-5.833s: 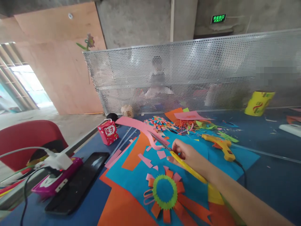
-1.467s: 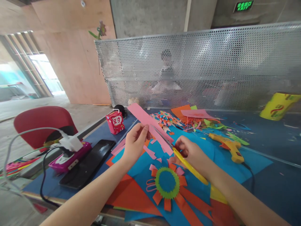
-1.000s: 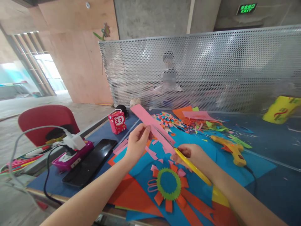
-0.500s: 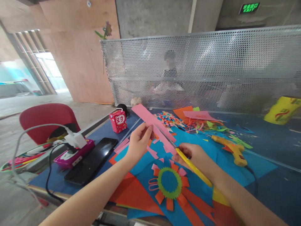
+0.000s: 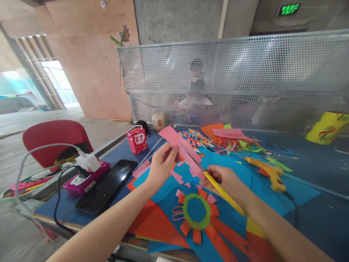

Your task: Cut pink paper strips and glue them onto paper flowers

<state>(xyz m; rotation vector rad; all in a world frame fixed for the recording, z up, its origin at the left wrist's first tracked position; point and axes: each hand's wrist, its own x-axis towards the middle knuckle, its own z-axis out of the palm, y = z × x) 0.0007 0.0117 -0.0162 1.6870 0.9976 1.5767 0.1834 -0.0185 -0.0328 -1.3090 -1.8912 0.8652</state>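
My left hand (image 5: 161,165) pinches a long pink paper strip (image 5: 174,139) and holds it tilted above the table. Closed around yellow-handled scissors (image 5: 220,191), my right hand (image 5: 225,179) has the blades in the strip's lower end (image 5: 196,168). Below both hands lies a paper flower (image 5: 196,214) with a blue centre, green ring and orange and pink petals, on blue paper (image 5: 242,182) and orange paper (image 5: 152,223).
A black phone (image 5: 106,186), a pink device with a white charger (image 5: 85,171) and a red carton (image 5: 139,139) lie at left. A yellow glue gun (image 5: 268,174) and paper scraps (image 5: 231,142) sit at right. A perforated metal screen (image 5: 245,80) backs the table; a person sits behind it.
The left hand came in and took the pink strip. Over the last second the strip has slid a little toward me and the scissors have worked along it.
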